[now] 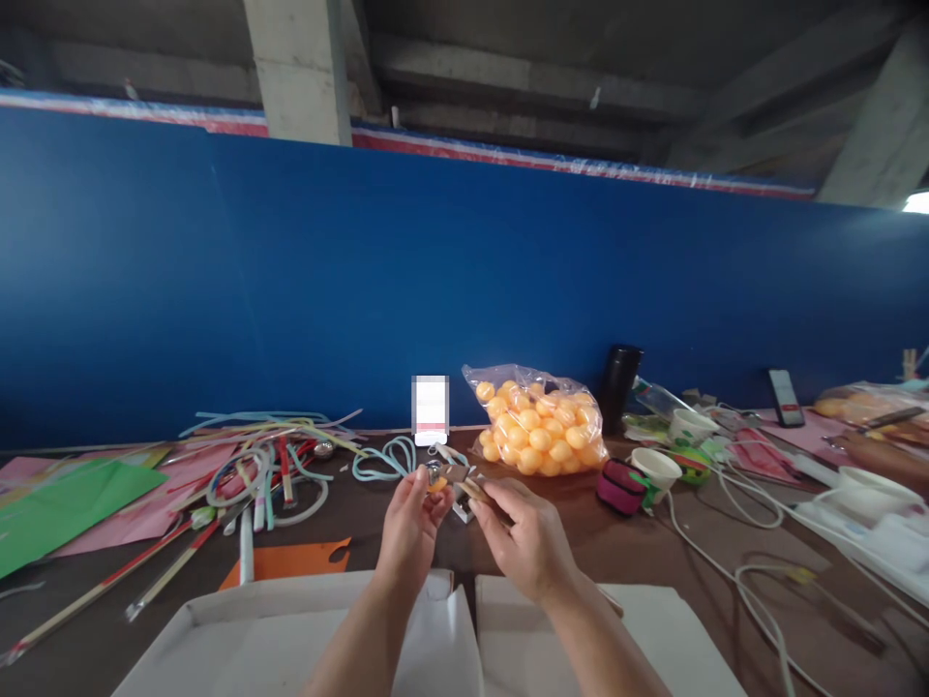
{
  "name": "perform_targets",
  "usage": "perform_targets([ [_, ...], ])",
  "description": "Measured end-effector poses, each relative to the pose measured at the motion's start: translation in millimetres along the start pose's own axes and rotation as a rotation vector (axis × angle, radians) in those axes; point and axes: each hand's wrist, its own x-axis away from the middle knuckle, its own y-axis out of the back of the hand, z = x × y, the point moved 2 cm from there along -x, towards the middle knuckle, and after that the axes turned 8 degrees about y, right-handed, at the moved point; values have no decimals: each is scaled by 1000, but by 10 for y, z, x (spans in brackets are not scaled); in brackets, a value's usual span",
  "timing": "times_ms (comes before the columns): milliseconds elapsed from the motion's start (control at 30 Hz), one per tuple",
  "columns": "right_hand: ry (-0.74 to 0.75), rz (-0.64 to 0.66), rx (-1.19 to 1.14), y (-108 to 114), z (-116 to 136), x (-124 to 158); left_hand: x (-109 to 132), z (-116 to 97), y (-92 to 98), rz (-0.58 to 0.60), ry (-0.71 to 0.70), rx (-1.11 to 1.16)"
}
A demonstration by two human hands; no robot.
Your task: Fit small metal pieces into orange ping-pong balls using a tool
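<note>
My left hand (415,518) is closed on a small orange piece (436,484), pinched between thumb and fingers at the middle of the table. Just to its right, my right hand (524,532) pinches a thin tan stick-like piece (475,490), its tip pointing toward the left hand. The two hands are close but apart. Small brown and metallic items (454,472) show between and behind the fingertips, too small to make out. Behind the hands stands a white phone-like object (431,411), partly pixelated.
A clear bag of orange balls (541,426) lies behind my right hand. Right of it are a black bottle (619,387), purple pouch (621,487), paper cups and cables. Tubes (290,465) and coloured paper (76,508) lie left. White boxes (290,634) fill the front. Another person's hand (882,455) shows far right.
</note>
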Motion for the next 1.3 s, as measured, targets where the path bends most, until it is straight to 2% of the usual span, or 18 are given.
perform_targets([
  [133,-25,34,27,-18,-17,6,-3,3,-1,-12,7,1],
  [267,-13,-5,32,-16,-19,9,-6,5,3,-15,5,-8],
  [700,-32,-1,61,8,-19,6,12,13,-4,13,26,-6],
  [1000,-49,-32,94,21,-30,-9,-26,24,25,35,10,4],
  [1133,-30,-88,60,58,-24,-8,-43,26,50,33,7,49],
  [1300,-28,-105,60,66,-41,1,-30,6,40,79,39,90],
])
